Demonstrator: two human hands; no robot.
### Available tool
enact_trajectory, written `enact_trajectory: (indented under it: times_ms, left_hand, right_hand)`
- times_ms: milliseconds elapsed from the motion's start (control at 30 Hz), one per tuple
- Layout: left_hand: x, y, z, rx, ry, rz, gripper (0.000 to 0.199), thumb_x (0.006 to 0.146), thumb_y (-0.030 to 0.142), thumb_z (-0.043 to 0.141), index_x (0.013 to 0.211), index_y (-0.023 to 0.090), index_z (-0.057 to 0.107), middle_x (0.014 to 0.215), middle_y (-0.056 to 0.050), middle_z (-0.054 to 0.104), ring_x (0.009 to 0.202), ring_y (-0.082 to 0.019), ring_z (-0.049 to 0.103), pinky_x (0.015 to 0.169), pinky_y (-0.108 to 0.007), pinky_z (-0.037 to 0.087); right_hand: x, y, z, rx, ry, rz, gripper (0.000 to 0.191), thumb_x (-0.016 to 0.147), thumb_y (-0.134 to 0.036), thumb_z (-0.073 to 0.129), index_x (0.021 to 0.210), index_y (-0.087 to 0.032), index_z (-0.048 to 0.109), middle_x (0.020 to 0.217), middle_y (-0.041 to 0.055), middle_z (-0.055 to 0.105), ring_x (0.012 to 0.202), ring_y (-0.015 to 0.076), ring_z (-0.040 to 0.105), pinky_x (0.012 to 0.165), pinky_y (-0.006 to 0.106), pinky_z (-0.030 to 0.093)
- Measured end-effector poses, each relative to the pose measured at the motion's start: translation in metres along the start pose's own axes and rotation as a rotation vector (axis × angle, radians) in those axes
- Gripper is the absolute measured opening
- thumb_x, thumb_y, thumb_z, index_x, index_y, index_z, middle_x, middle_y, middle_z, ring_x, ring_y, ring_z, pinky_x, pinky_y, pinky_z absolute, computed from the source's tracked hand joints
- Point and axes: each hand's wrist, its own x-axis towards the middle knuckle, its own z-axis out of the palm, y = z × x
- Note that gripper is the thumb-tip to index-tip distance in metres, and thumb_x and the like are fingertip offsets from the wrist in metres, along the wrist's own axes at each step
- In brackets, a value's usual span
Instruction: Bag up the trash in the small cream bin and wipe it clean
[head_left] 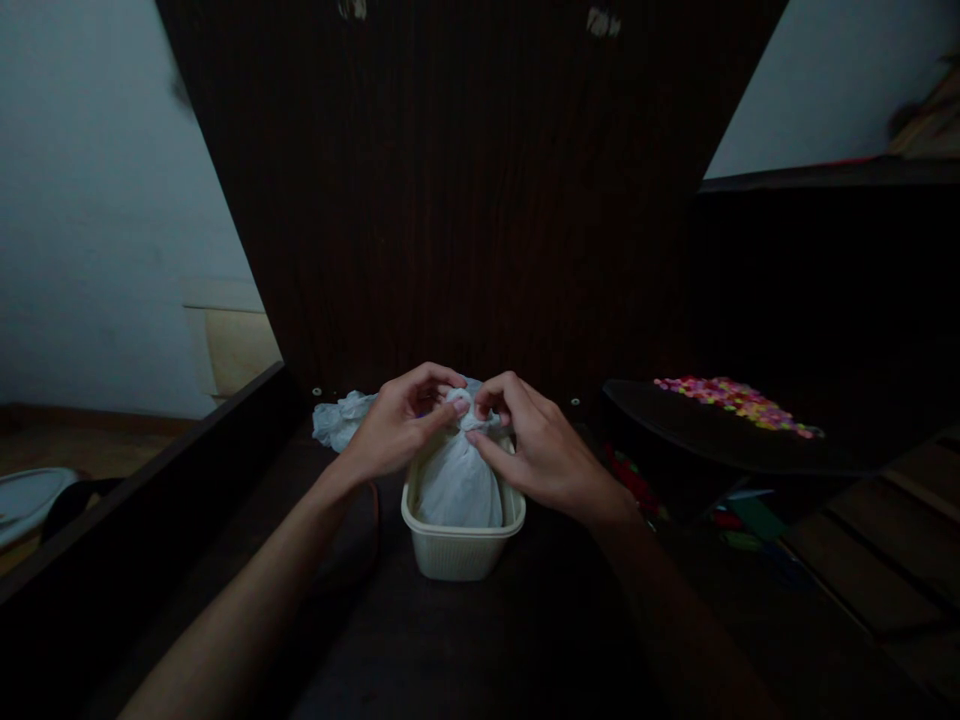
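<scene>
A white plastic bag (461, 485) sits inside a cream-coloured plastic basket (461, 552), its top gathered into a knot or twist. My left hand (401, 420) pinches the gathered top from the left, thumb and fingers closed on the plastic. From the right, my right hand (536, 440) grips the same knot between thumb and bent fingers. What the bag contains is hidden.
A crumpled pale plastic bag (341, 420) lies behind my left hand. Behind the basket rises a dark wooden panel (480, 200). On the right, a dark shelf (697, 450) carries a heap of colourful small pieces (739, 402). A raised wooden edge (187, 455) runs along the left.
</scene>
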Motion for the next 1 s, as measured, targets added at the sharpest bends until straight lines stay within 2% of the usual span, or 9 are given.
enact_trajectory:
  times_ms: [200,433,633,800,900,1000]
  left_hand:
    - [0.0003,0.0017,0.0006,-0.06,0.037,-0.026,0.026,0.079,0.03,0.08,0.099,0.016,0.067,0.078,0.0,0.066,0.071,-0.013,0.062,0.066,-0.025,0.05]
    - [0.0052,-0.0015,-0.004,-0.077,0.081,-0.024,0.028,0.076,0.026,0.081,0.096,0.016,0.066,0.07,0.002,0.066,0.065,-0.013,0.061,0.064,-0.025,0.049]
    - [0.0057,-0.001,-0.0041,-0.092,0.079,-0.077,0.028,0.075,0.026,0.081,0.094,0.016,0.064,0.067,0.002,0.067,0.06,-0.012,0.061,0.061,-0.025,0.05]
    - [0.0031,0.0021,0.0022,-0.11,0.097,-0.097,0.025,0.076,0.024,0.078,0.095,0.015,0.064,0.066,0.002,0.067,0.058,-0.011,0.06,0.059,-0.023,0.049]
    - [0.0022,0.0036,0.0034,-0.097,0.082,-0.083,0.025,0.077,0.024,0.077,0.096,0.015,0.064,0.067,0.002,0.067,0.058,-0.011,0.059,0.058,-0.022,0.048]
    - [0.0026,0.0022,0.0001,-0.058,0.067,-0.037,0.025,0.078,0.024,0.077,0.098,0.015,0.064,0.069,0.002,0.065,0.061,-0.011,0.058,0.059,-0.023,0.047]
  right_hand:
    - [0.0002,-0.003,0.0022,-0.018,0.002,0.002,0.024,0.085,-0.009,0.057,0.099,-0.024,0.045,0.096,0.0033,0.057,0.087,0.0194,0.057,0.074,0.032,0.045]
    - [0.0007,-0.0054,-0.0004,0.057,-0.025,-0.091,0.021,0.083,-0.007,0.054,0.091,-0.023,0.044,0.088,0.0013,0.055,0.078,0.0166,0.054,0.069,0.03,0.042]
    - [-0.0002,-0.0025,-0.0013,0.096,0.008,-0.032,0.027,0.076,-0.005,0.059,0.093,-0.023,0.047,0.086,-0.0006,0.056,0.075,0.0145,0.053,0.067,0.028,0.042]
    - [0.001,-0.0063,0.0044,-0.022,0.055,-0.039,0.024,0.082,-0.011,0.062,0.101,-0.022,0.051,0.092,0.003,0.059,0.083,0.0184,0.056,0.071,0.031,0.044]
    - [0.0015,-0.0068,0.0069,-0.064,0.048,-0.025,0.021,0.083,-0.007,0.057,0.098,-0.021,0.052,0.092,0.0034,0.059,0.081,0.018,0.056,0.071,0.031,0.044]
    - [0.0013,-0.0057,0.0042,-0.011,0.021,0.001,0.021,0.08,-0.006,0.056,0.094,-0.021,0.051,0.088,0.0011,0.058,0.076,0.0153,0.053,0.068,0.029,0.041]
